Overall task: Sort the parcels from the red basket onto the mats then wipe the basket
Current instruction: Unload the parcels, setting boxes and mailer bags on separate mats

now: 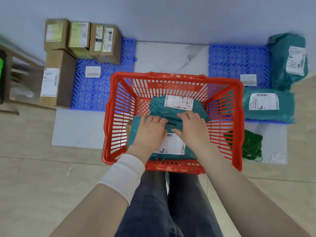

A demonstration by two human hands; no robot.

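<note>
– Head camera has us bent over the red basket point(172, 82), which sits on the floor straight ahead at twelve o'clock. Which step are we on?

– We are in the sorting, and we judge it well along. Cardboard boxes point(58, 77) stand on the left mat point(95, 89) at ten o'clock from the basket, and teal bags point(268, 106) lie on the right mat point(237, 60) at two o'clock.

– What do our hands have?

– Both are down in the basket on the far teal parcel point(196, 110), at its near edge. Our left hand point(150, 129) curls its fingers into a fold of the bag. Our right hand point(191, 127) lies on top, fingers spread and only lightly bent, thumb stuck out towards nine o'clock. It looks more like a press than a grip.

– And what is left inside?

– That parcel lies at the basket's twelve o'clock side and overlaps the near teal parcel point(172, 144) at six o'clock. Both are soft, crumpled plastic mailers with white labels facing up. A brown box corner point(129, 128) peeps out at nine o'clock, mostly hidden under the near bag.

– So what does the next move call for?

– We think a firm two-handed hold, a lift clear of the rim, then a swing to two o'clock. The limp bag may sag and catch on the slats. The green cloth point(248, 146) waits at four o'clock for wiping.
</note>
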